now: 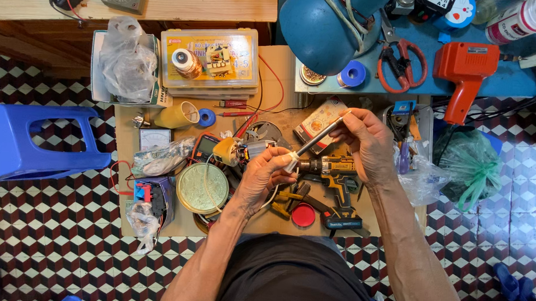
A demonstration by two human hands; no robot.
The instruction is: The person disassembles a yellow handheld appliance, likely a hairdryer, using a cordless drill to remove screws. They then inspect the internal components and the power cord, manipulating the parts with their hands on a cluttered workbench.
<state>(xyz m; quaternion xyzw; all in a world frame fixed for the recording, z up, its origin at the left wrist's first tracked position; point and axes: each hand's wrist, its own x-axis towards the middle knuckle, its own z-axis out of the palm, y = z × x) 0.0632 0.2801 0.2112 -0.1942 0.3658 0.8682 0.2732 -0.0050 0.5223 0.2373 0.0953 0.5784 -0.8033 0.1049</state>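
My left hand (pixel 266 174) and my right hand (pixel 366 142) hold the two ends of a slim dark rod-shaped tool (pixel 321 137), tilted up to the right. Its white lower end sits between my left fingers, and its pale upper tip is pinched by my right fingers. Just beneath the hands lies a yellow and black cordless drill (pixel 335 176) on a cluttered low wooden board (pixel 283 68). A yellow part with wires (pixel 227 150) lies beside my left hand.
A clear plastic parts box (pixel 210 59), a yellow cup (pixel 179 115), a round tin lid (pixel 202 188) and a red cap (pixel 303 216) lie on the board. At the back are a blue lamp shade (pixel 320 27), red scissors (pixel 402 63) and an orange gun-shaped tool (pixel 465 71). A blue stool (pixel 31 142) stands left.
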